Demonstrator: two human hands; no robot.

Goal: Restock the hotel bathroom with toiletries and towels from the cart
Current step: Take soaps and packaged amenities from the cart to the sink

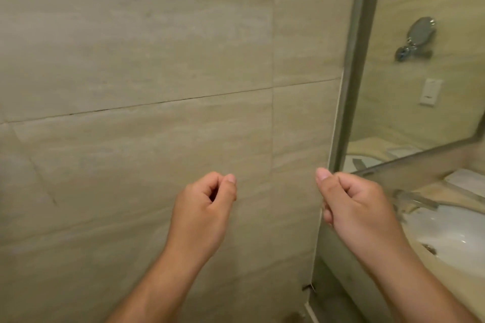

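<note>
Wall (131,60) behind left hand (204,207), right hand (357,207) (sink (451,233) beside).

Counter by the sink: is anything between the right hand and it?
Nothing visible does. The right hand, curled and empty, is raised just left of the sink, with open air down to the counter. The faucet stands behind the sink. The left hand is empty too.

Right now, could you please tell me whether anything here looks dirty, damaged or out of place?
A small dark brown smudge sits at the near rim of the white oval sink basin, so the basin looks unclean. It is too blurred to identify.
</note>
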